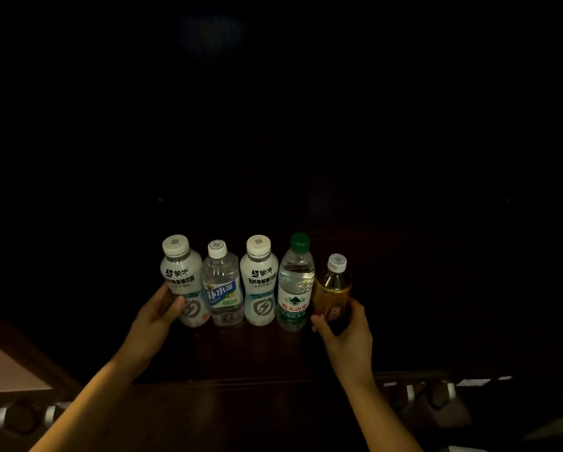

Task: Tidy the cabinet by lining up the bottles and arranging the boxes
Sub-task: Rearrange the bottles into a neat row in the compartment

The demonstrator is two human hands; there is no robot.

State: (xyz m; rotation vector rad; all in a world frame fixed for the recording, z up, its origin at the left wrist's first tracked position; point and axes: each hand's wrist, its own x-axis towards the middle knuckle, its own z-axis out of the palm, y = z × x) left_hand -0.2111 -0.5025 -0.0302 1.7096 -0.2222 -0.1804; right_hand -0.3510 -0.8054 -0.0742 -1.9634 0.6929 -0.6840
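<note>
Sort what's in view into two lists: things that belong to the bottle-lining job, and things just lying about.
Part of the job:
left white bottle, held by the left hand
clear bottle with blue label
second white bottle
green-capped water bottle
amber bottle, held by the right hand

Just lying about:
pale sheet at lower left
metal handles on the cabinet front

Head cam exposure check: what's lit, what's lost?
Head view: badly underexposed; only the five bottles, the left hand on the leftmost white bottle and the right hand on the amber bottle are lit. Cabinet interior behind is black, no boxes discernible. Faint glare patch at the top; labels legible, corners murky.
</note>
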